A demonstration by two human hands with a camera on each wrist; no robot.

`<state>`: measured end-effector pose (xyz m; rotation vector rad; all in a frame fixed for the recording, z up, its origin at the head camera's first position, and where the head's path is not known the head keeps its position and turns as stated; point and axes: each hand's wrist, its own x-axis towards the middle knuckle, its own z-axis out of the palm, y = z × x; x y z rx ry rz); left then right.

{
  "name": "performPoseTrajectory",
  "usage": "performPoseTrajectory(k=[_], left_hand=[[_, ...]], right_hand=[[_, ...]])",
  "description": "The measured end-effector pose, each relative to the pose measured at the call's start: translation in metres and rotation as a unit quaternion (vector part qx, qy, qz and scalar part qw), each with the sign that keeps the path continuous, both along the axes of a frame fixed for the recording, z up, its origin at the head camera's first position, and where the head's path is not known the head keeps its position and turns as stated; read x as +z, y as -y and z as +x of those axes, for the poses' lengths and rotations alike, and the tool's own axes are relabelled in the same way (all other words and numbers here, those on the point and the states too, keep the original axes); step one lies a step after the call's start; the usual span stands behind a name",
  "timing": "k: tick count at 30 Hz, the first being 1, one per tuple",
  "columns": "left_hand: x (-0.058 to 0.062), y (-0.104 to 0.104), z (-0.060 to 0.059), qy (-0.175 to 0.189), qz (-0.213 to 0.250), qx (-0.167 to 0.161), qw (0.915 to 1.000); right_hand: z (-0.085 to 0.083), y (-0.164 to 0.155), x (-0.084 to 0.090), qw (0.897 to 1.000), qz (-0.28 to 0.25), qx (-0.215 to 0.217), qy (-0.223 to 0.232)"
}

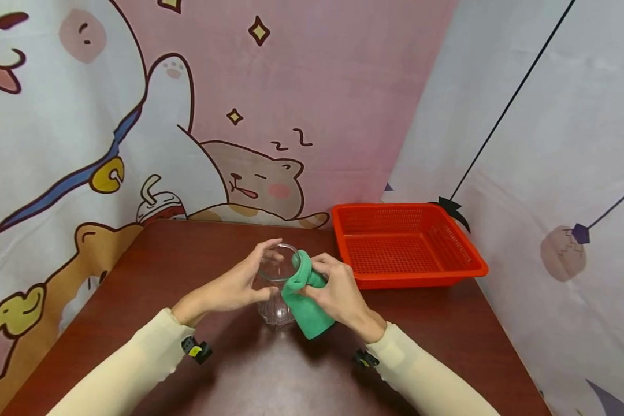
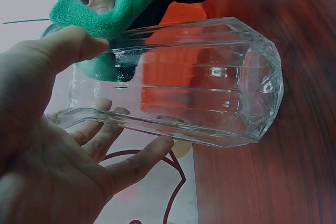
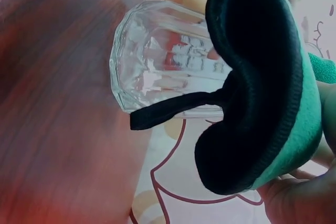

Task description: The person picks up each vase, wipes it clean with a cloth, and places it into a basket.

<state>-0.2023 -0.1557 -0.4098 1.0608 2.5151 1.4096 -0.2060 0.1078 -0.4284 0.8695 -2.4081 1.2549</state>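
A clear glass vase (image 1: 277,312) with faceted sides is upright over the table; I cannot tell whether its base touches the wood. My left hand (image 1: 234,286) grips it near the top, the thumb on one side and the fingers around the other, as the left wrist view shows. A green cloth (image 1: 312,315) is pinched in my right hand (image 1: 340,292) and folded over the vase's rim on the right side. Its black lining (image 3: 262,77) and a black loop (image 3: 168,109) show in the right wrist view. Part of the cloth lies inside the mouth.
A red perforated plastic basket (image 1: 411,280) stands at the back right of the dark reddish-brown wooden table (image 1: 187,254). Behind the table and along its right side hangs a cartoon-printed curtain (image 1: 343,115).
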Motion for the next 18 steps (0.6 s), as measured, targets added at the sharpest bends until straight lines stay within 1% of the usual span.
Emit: performPoseTrajectory(k=[7,16,18], left_hand=[[-0.0001,-0.0006,-0.0004,-0.001,-0.004,-0.001,1.0000],[0.0000,0.0021,0.0000,0.002,-0.003,-0.002,1.0000],[-0.0008,0.0024,-0.0001,0.000,-0.003,-0.001,1.0000]], right_hand=[[0.0007,-0.0011,-0.0008,0.999,0.049,0.008,-0.002],[0.0028,0.0013,-0.0045,0.996,0.087,0.021,-0.026],[0.0031,0.0016,-0.0059,0.995,0.094,0.023,-0.023]])
